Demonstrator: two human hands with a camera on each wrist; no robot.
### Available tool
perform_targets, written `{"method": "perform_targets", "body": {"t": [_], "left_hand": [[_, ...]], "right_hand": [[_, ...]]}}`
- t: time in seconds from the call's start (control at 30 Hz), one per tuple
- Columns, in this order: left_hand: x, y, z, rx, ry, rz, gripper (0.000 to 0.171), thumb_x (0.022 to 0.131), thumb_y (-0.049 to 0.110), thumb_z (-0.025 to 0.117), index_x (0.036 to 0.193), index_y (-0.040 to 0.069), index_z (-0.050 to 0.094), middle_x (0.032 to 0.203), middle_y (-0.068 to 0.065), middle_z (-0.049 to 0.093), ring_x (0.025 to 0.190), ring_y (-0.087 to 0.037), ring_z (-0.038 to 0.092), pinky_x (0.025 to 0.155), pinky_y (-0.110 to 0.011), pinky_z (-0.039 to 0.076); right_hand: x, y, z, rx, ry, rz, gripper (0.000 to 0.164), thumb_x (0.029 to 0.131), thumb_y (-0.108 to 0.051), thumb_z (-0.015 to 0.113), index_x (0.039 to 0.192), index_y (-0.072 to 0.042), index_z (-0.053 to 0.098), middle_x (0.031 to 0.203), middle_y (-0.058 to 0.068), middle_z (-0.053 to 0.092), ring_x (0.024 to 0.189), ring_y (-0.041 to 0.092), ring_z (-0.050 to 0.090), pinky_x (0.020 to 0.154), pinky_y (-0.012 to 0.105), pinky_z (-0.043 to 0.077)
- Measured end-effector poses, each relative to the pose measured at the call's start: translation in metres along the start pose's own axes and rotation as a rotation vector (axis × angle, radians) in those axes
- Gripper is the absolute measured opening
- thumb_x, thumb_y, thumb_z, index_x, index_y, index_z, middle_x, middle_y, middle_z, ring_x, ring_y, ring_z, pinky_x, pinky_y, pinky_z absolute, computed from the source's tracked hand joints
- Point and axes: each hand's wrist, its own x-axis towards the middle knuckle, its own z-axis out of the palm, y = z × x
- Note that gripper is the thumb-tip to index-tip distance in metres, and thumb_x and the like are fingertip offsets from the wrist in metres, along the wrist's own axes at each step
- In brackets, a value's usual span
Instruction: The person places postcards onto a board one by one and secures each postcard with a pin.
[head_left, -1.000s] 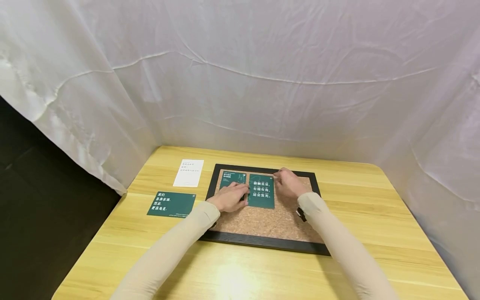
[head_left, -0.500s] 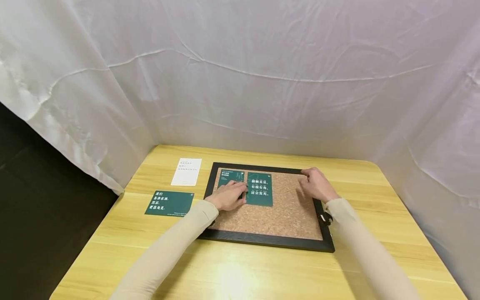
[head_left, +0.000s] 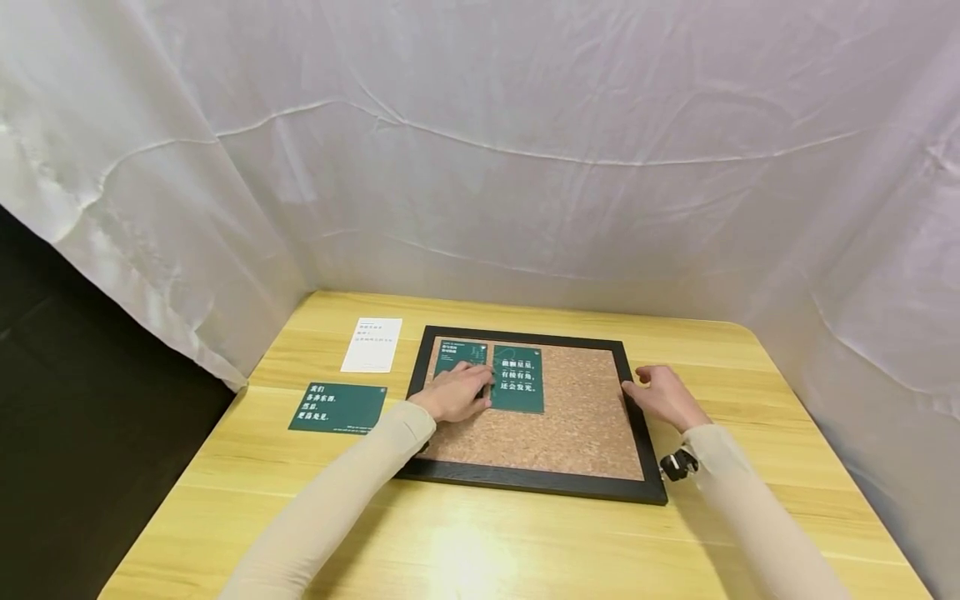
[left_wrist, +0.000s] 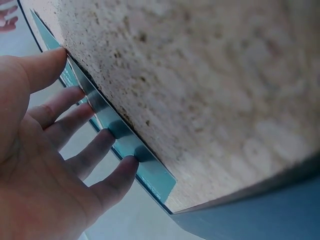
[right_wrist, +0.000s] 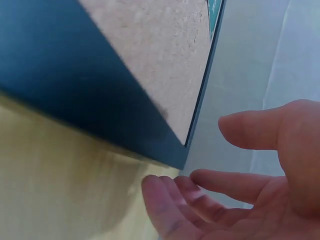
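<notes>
Both arms [head_left: 337,492] extend forward, the left grip [head_left: 459,393] palm-down, fingers [left_wrist: 118,181] spread, the right grip [head_left: 663,396] loosely curved.

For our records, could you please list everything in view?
Table: one, yellow, lower head view
Framed corkboard: one, brown, black-edged, on table
Board cards: two, green, on corkboard
Loose card: one, green, left of corkboard
White card: one, white, beyond loose card
Drapery: count unclear, white, behind the table
Dark area: one, black, far left
Sleeves: two, cream, forearms
Wrist device: one clear, black, at right sleeve
Left grip: one, bare, over the left board card
Right grip: one, bare, by corkboard's right edge
</notes>
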Motion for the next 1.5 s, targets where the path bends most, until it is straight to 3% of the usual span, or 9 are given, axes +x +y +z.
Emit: {"method": "perform_targets", "body": {"t": [0.1, 0.27, 0.43, 0.73, 1.1, 1.27, 1.5], "left_hand": [[0.0, 0.001, 0.0, -0.001, 0.001, -0.003, 0.041, 0.107, 0.031, 0.057, 0.144, 0.014, 0.058, 0.162, -0.006, 0.046, 0.145, -0.033, 0.045, 0.112, -0.057, 0.047], [0.0, 0.001, 0.0, 0.01, -0.003, -0.011, 0.042, 0.107, 0.033, 0.059, 0.145, 0.015, 0.058, 0.162, -0.006, 0.046, 0.146, -0.033, 0.044, 0.113, -0.056, 0.046], [-0.001, 0.002, -0.001, 0.009, -0.002, -0.013, 0.043, 0.107, 0.033, 0.059, 0.145, 0.014, 0.058, 0.162, -0.006, 0.046, 0.146, -0.033, 0.045, 0.113, -0.056, 0.046], [0.001, 0.001, -0.001, 0.007, -0.006, -0.012, 0.043, 0.105, 0.034, 0.061, 0.144, 0.014, 0.059, 0.161, -0.006, 0.047, 0.146, -0.033, 0.045, 0.114, -0.056, 0.045], [0.005, -0.001, -0.003, 0.065, 0.006, 0.025, 0.041, 0.104, 0.036, 0.062, 0.137, 0.012, 0.065, 0.154, -0.007, 0.053, 0.137, -0.032, 0.053, 0.111, -0.053, 0.048], [0.002, -0.008, -0.01, -0.013, 0.087, 0.041, 0.033, 0.105, 0.029, 0.062, 0.131, 0.01, 0.069, 0.147, -0.011, 0.058, 0.133, -0.032, 0.057, 0.111, -0.053, 0.048], [-0.01, -0.029, -0.042, -0.191, 0.236, -0.062, 0.036, 0.105, 0.025, 0.061, 0.135, 0.006, 0.065, 0.14, -0.012, 0.062, 0.129, -0.033, 0.06, 0.109, -0.052, 0.05]], "right_hand": [[-0.006, 0.007, 0.001, 0.023, -0.04, 0.032, 0.063, 0.107, -0.028, 0.052, 0.146, 0.021, 0.041, 0.141, 0.042, 0.052, 0.12, 0.051, 0.062, 0.101, 0.062, 0.051], [-0.011, 0.018, 0.005, 0.126, -0.097, 0.068, 0.062, 0.108, -0.024, 0.052, 0.146, 0.023, 0.039, 0.139, 0.042, 0.053, 0.102, 0.036, 0.074, 0.092, 0.05, 0.06], [-0.014, 0.022, 0.009, 0.223, -0.119, 0.095, 0.056, 0.108, -0.018, 0.051, 0.145, 0.023, 0.04, 0.141, 0.043, 0.052, 0.116, 0.044, 0.068, 0.086, 0.043, 0.063], [-0.015, 0.029, 0.014, 0.26, -0.085, 0.091, 0.048, 0.104, -0.009, 0.056, 0.14, 0.021, 0.048, 0.122, 0.033, 0.066, 0.094, 0.022, 0.068, 0.074, 0.032, 0.061], [-0.015, 0.033, 0.019, 0.284, -0.054, 0.111, 0.045, 0.103, -0.008, 0.057, 0.139, 0.018, 0.052, 0.118, 0.032, 0.067, 0.09, 0.018, 0.068, 0.074, 0.032, 0.061], [-0.017, 0.033, 0.02, 0.296, -0.047, 0.106, 0.046, 0.103, -0.008, 0.057, 0.14, 0.019, 0.051, 0.12, 0.033, 0.065, 0.092, 0.021, 0.069, 0.075, 0.032, 0.062], [-0.017, 0.032, 0.018, 0.297, -0.043, 0.121, 0.048, 0.103, -0.01, 0.058, 0.141, 0.019, 0.05, 0.122, 0.034, 0.063, 0.094, 0.022, 0.068, 0.076, 0.032, 0.063]]}}
